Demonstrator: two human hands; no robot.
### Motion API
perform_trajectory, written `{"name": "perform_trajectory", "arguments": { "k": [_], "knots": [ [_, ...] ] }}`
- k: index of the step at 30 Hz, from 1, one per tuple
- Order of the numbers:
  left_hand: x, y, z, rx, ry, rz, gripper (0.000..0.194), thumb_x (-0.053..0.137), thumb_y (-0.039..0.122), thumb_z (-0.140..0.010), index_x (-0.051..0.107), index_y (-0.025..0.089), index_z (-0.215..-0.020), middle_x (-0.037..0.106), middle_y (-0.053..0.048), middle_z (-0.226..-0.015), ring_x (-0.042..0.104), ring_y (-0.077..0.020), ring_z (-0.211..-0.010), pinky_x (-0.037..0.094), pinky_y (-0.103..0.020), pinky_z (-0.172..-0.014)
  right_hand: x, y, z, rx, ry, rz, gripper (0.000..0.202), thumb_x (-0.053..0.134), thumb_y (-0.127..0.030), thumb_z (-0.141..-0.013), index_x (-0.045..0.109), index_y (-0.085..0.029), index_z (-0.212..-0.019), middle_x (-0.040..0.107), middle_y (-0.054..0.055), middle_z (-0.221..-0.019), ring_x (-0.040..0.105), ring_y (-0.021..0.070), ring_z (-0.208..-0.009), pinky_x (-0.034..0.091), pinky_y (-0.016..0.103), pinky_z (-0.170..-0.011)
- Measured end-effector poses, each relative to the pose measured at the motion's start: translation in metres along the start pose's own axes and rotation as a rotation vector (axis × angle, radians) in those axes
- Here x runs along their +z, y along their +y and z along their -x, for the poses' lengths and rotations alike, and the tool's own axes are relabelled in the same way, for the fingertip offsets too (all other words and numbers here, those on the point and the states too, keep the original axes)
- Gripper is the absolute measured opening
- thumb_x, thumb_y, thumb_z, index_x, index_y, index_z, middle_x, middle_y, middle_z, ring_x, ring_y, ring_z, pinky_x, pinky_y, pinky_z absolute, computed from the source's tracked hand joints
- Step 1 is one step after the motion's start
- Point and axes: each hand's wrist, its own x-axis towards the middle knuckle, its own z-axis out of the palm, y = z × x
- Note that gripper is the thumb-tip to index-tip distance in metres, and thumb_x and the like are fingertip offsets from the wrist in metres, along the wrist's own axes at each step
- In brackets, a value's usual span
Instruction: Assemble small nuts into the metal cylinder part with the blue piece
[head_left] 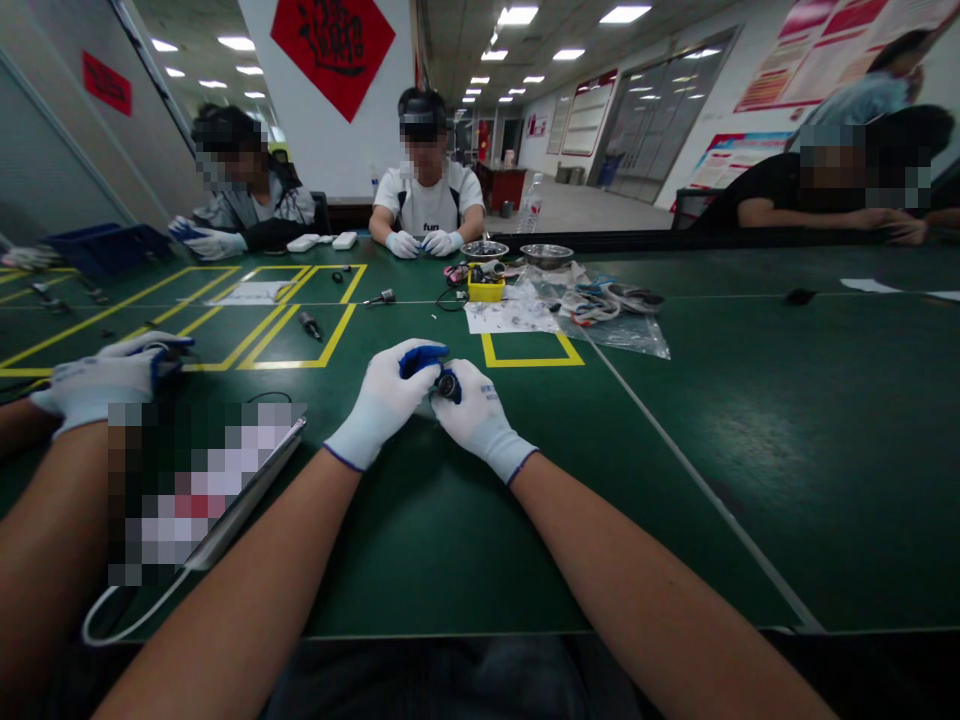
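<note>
dark cyl. part (448,387) | rnd end twd cam | axis approx. fore-aft | both hands (478,412) curled, gripping it

The hands (390,390) partly hide the black part (448,387); the device's screen (225,480) is blurred.

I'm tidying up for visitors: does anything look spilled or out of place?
Beside the yellow box, small dark bits lie strewn over white paper, and a tangled heap sits on a plastic bag; both look untidy. No damage is clear.
</note>
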Motion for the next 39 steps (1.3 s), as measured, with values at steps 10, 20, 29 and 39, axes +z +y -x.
{"name": "perform_trajectory", "arguments": {
  "k": [10, 20, 29, 39],
  "knots": [
    [-0.0023, -0.0020, 0.0002, 0.001, -0.018, -0.076, 0.025, 0.070, 0.024, -0.080, 0.081, 0.018, -0.102, 0.082, -0.008, -0.105, 0.076, -0.0263, -0.100, 0.059, -0.046, -0.101, 0.0001, -0.0014, -0.0002, 0.015, -0.045, 0.016, 0.017, 0.066, -0.016, -0.079, 0.056, -0.024, -0.090, 0.066, 0.006, -0.098, 0.065, 0.0255, -0.096, 0.054, 0.041, -0.089],
    [-0.0011, -0.0036, -0.0019, -0.030, 0.066, -0.067, 0.030, 0.073, 0.025, -0.079, 0.081, 0.018, -0.106, 0.082, -0.008, -0.109, 0.075, -0.0270, -0.104, 0.058, -0.046, -0.104, 0.0012, -0.0035, 0.0007, 0.024, -0.020, 0.043, 0.018, 0.061, -0.018, -0.078, 0.045, -0.026, -0.079, 0.059, 0.002, -0.087, 0.060, 0.0232, -0.086, 0.050, 0.037, -0.080],
    [-0.0025, -0.0004, -0.0018, 0.020, 0.031, -0.089, 0.019, 0.075, 0.027, -0.078, 0.079, 0.019, -0.095, 0.076, -0.006, -0.102, 0.073, -0.0238, -0.099, 0.059, -0.041, -0.097, -0.0031, -0.0044, 0.0004, 0.056, 0.056, 0.017, 0.011, 0.059, -0.020, -0.079, 0.050, -0.026, -0.081, 0.060, 0.002, -0.085, 0.061, 0.0224, -0.083, 0.049, 0.035, -0.077],
    [0.0003, 0.0039, 0.0006, 0.010, 0.005, -0.098, 0.012, 0.076, 0.026, -0.075, 0.076, 0.019, -0.085, 0.069, -0.004, -0.103, 0.069, -0.0219, -0.097, 0.058, -0.039, -0.095, -0.0012, -0.0025, 0.0004, 0.041, 0.044, 0.016, 0.012, 0.060, -0.021, -0.079, 0.051, -0.025, -0.084, 0.062, 0.004, -0.090, 0.062, 0.0246, -0.087, 0.052, 0.037, -0.079]
  ]
}}
